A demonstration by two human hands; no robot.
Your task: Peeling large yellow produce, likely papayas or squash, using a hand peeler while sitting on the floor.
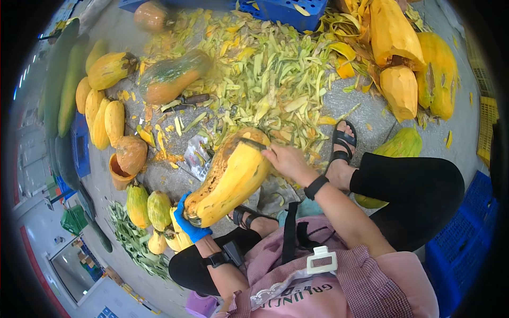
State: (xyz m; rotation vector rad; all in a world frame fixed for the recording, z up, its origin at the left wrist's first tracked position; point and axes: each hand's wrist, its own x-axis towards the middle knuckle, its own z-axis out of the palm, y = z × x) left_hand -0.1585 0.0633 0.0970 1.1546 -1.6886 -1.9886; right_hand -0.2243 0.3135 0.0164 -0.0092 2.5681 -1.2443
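Note:
A long, partly peeled squash [233, 177] lies tilted above my lap, yellow where pared and rough brown-orange along its left side. My left hand [192, 220], in a blue glove, cups its lower end. At the upper end my right hand [286, 161], bare, is closed on a dark-bladed knife or peeler [253, 142]; its handle is hidden in my fingers. The blade rests against the squash's skin. Beyond it, green and yellow peelings [265, 79] cover the floor. Another dark-handled knife [186, 102] lies there beside an unpeeled green-orange squash [175, 77].
Several peeled squashes [400, 90] are piled at the far right. More yellow squashes [101, 119] stand in a row on the left. Blue crates [456, 249] sit at right, another blue crate [294, 13] at the back. My sandalled foot [342, 143] is right of the peelings.

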